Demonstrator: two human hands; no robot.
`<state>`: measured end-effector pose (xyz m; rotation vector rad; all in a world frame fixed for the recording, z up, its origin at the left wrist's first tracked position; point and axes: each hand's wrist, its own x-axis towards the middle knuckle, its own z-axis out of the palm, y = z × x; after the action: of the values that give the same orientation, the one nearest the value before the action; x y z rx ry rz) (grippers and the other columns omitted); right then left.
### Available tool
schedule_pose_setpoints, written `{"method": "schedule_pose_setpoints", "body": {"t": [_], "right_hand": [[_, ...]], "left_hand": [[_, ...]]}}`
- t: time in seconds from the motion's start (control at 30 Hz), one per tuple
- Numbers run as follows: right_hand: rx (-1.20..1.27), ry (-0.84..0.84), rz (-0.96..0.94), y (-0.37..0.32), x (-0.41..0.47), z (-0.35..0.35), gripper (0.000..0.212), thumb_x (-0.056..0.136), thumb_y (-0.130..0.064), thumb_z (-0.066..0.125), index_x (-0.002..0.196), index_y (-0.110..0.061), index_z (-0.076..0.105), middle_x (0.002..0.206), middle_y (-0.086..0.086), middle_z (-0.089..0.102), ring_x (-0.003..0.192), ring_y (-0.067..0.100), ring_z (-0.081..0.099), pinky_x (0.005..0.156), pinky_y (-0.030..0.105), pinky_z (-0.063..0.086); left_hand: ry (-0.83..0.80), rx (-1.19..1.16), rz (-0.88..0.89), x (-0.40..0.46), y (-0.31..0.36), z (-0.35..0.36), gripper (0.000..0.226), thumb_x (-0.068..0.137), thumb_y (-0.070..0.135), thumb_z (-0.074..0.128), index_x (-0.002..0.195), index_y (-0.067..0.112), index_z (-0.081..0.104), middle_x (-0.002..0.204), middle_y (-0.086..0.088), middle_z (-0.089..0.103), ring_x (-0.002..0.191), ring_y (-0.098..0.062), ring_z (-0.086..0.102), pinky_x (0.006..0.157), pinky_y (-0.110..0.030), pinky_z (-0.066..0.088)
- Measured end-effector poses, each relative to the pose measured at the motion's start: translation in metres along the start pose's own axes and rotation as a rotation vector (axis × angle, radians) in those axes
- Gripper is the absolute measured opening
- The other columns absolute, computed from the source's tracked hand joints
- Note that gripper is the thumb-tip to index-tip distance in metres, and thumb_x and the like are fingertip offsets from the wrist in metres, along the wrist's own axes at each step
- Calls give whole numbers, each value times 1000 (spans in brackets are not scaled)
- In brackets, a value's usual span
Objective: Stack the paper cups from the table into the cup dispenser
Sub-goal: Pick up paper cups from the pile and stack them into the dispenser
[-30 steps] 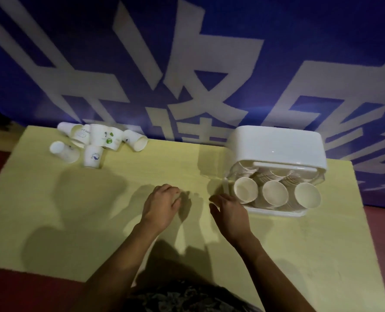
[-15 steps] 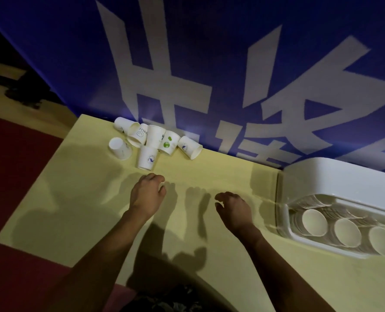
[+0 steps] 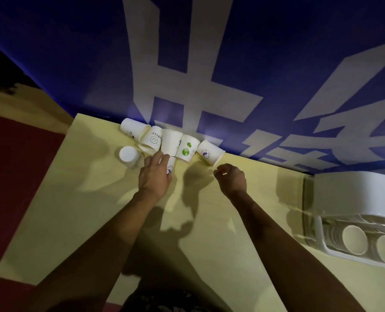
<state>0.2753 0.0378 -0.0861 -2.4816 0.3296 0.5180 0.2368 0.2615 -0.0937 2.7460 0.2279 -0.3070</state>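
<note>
Tabletop (image 3: 74, 210): left hand (image 3: 154, 174) newly on cup (image 3: 170, 165)

A pale yellow table (image 3: 79, 221) stands against a deep blue banner (image 3: 74, 52) printed with big white characters (image 3: 193, 82). Dark red floor (image 3: 18, 176) lies to the left. Dim light throws hard shadows across the tabletop.

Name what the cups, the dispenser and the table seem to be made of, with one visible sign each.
Cups: paper, matte white, with printed logos and thin rolled rims.
Dispenser: probably plastic, with a smooth white top and a see-through front showing stacked cups.
Table: pale yellow, smooth and matte, perhaps laminate or painted board; the surface alone does not settle it.
</note>
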Motion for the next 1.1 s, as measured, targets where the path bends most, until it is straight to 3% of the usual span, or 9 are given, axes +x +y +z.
{"method": "schedule_pose_setpoints", "body": {"t": [0.23,0.33,0.43,0.5,0.57,0.7,0.8,0.97,1.1], "right_hand": [[140,-33,231,-22,35,23,28,90,-32,56,108,-12,67,96,5,64,80,22,54,68,27,40],[314,55,352,-21,40,27,29,87,-29,64,108,-11,57,106,8,64,84,23,56,69,32,47],[556,138,401,-21,46,25,43,85,-25,73,118,-10,50,110,6,58,91,22,56,70,31,45],[598,123,364,-22,51,25,34,85,-25,72,113,-12,59,109,6,65,88,21,59,70,29,46],[489,109,292,-24,51,24,20,88,-26,65,102,-11,68,104,7,70,85,22,62,70,28,45],[65,172,6,-24,26,12,24,96,-25,51,87,-5,62,84,12,67,76,31,61,62,29,41],[46,280,-169,-10,-11,3,22,92,-23,56,75,-9,57,74,5,64,66,28,56,56,34,44],[49,405,-275,18,-76,-15,3,90,-16,63,87,-15,64,83,0,67,74,22,60,61,29,49],[89,495,-250,45,-114,-34,11,89,-11,66,99,-14,69,91,1,71,83,23,62,67,24,43]], "left_hand": [[-54,-56,-46,23,-3,6,47,85,16,62,130,15,48,131,-7,43,118,-29,37,90,-39,45],[-32,-76,-55,24,-6,7,38,84,16,62,121,14,55,122,-8,47,114,-28,39,86,-38,45],[1,-103,-53,19,-11,8,26,86,17,60,112,15,60,114,-6,51,109,-27,42,82,-37,45],[11,-115,-44,13,-14,6,20,87,18,58,107,16,63,110,-4,54,108,-26,44,80,-36,45],[13,-140,-36,5,-14,4,17,88,18,57,103,18,65,105,-2,57,105,-25,47,80,-36,47],[78,-228,0,-17,-6,-7,11,86,18,61,95,20,66,98,-1,60,95,-25,53,74,-36,50],[167,-284,29,-38,8,-14,8,83,14,66,88,19,65,94,-1,62,89,-24,56,72,-32,48],[160,-356,131,-72,36,-23,10,83,11,66,89,19,64,89,3,60,84,-19,56,72,-31,47],[125,-369,224,-91,68,-26,6,84,13,66,85,18,63,89,5,58,83,-17,56,69,-29,46]]}}
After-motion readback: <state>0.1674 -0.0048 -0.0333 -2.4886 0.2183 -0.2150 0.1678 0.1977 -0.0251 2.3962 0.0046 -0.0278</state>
